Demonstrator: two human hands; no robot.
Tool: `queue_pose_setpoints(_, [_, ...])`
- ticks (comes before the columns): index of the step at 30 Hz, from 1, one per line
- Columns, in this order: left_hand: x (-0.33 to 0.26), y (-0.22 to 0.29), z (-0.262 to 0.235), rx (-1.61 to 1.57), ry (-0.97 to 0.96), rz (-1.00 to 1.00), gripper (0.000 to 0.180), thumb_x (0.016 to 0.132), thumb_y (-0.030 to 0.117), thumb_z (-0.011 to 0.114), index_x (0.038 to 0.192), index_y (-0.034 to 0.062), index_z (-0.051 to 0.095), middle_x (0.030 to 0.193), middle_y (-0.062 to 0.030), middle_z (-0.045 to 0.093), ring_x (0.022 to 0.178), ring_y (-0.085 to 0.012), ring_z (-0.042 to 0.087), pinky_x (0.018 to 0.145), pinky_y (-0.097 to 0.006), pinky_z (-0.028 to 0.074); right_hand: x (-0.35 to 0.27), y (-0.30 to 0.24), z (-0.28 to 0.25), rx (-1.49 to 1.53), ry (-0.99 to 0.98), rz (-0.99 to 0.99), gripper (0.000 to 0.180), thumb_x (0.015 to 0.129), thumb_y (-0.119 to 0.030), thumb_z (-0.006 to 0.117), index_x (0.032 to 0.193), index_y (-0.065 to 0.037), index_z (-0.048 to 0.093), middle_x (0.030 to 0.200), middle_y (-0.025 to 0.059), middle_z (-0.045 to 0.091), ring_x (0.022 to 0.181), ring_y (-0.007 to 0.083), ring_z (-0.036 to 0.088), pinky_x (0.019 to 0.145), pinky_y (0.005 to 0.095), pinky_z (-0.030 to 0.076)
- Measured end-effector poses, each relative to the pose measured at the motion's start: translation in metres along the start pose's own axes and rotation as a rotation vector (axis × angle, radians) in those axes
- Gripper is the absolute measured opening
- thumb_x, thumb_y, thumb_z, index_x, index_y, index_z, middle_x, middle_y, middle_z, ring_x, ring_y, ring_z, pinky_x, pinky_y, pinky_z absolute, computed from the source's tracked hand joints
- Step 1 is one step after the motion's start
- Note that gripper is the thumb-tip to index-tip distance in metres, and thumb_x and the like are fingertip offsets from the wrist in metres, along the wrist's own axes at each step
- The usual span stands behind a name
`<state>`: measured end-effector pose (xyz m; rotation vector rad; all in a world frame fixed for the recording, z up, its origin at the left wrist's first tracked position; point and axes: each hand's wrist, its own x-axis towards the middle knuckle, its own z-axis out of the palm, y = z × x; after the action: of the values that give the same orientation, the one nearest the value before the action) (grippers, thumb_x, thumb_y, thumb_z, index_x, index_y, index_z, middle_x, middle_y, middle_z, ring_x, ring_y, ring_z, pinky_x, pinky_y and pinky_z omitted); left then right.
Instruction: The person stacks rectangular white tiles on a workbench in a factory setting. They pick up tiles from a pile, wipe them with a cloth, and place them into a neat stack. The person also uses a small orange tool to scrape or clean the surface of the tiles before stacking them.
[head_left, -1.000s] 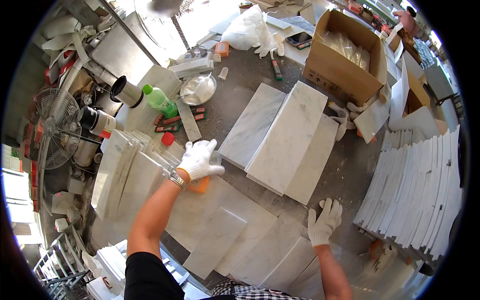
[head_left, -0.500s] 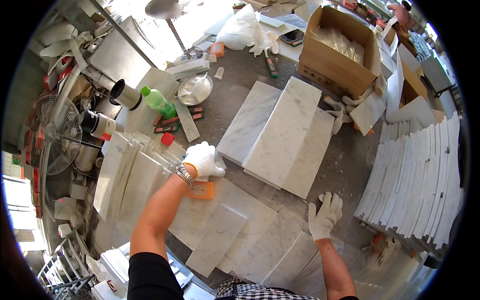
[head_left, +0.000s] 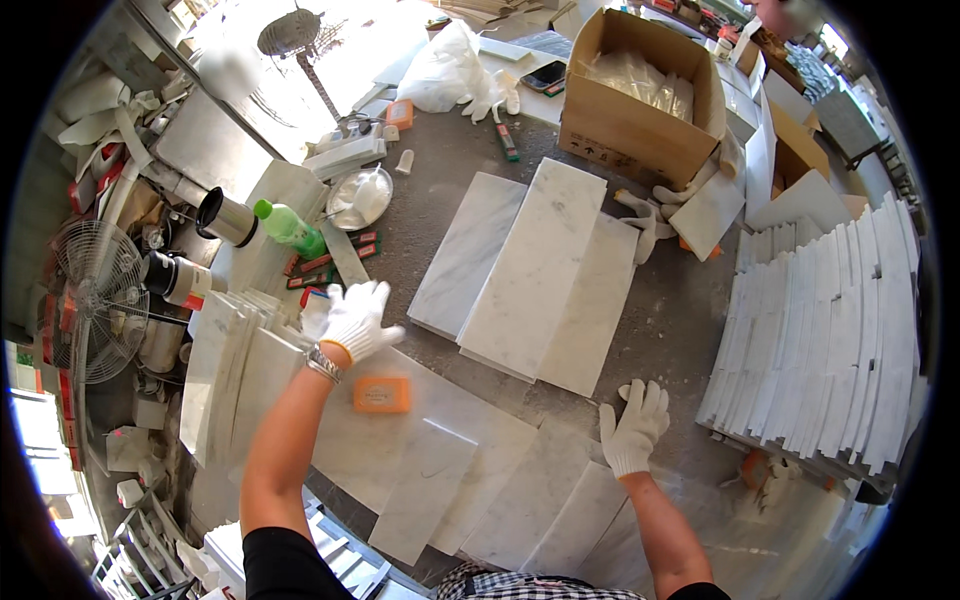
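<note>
My left hand, in a white knitted glove with a metal watch at the wrist, is open with fingers spread. It hovers above the left end of the marble tiles, partly covering a small red and blue item. Just below it an orange box lies on a large marble tile. My right hand, gloved too, is open and empty, palm down by the right end of the near row of tiles. Between and beyond my hands rests a group of overlapping marble tiles.
Upright tile stacks stand at right and left. A cardboard box holds clear plastic bags. Further left are a green bottle, a metal bowl, a steel jug and a fan. Another person is partly visible at far right.
My left hand has moved left off the orange box, now fully visible, and toward the small red item. My right hand stays almost where it was. The whole view has shifted slightly.
</note>
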<state>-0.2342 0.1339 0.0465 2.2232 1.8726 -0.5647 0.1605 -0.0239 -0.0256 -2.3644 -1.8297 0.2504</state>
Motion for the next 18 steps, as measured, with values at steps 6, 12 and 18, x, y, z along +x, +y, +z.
queue_pose_setpoints(6, [0.020, 0.069, -0.005, -0.720, 0.051, -0.179, 0.075, 0.099, 0.053, 0.065, 0.147, -0.0033, 0.055, 0.149, -0.0258, 0.058, 0.138, -0.0405, 0.056, 0.116, -0.043, 0.043, 0.002, 0.004, -0.001, -0.020, -0.031, 0.036, 0.052, 0.080, -0.036, 0.079, 0.120, -0.014, 0.055, 0.125, 0.0138, 0.046, 0.125, 0.0391, 0.043, 0.094, 0.0570, 0.038])
queue_pose_setpoints(12, [0.011, 0.076, -0.019, -1.140, 0.139, -0.213, 0.065, 0.103, 0.037, 0.063, 0.148, -0.0092, 0.052, 0.150, -0.0253, 0.058, 0.142, -0.0335, 0.054, 0.118, -0.039, 0.040, 0.003, 0.011, -0.004, -0.031, 0.110, -0.031, 0.052, 0.081, -0.039, 0.080, 0.120, -0.014, 0.056, 0.127, 0.0142, 0.047, 0.126, 0.0396, 0.042, 0.095, 0.0543, 0.037])
queue_pose_setpoints(18, [-0.054, 0.143, 0.023, -1.683, 0.530, -0.592, 0.046, 0.112, 0.017, 0.048, 0.150, -0.0086, 0.049, 0.153, -0.0165, 0.053, 0.141, -0.0248, 0.050, 0.119, -0.037, 0.039, 0.001, 0.017, -0.010, 0.076, 0.047, 0.016, 0.050, 0.080, -0.036, 0.080, 0.118, -0.014, 0.056, 0.125, 0.0124, 0.046, 0.122, 0.0383, 0.042, 0.093, 0.0545, 0.036])
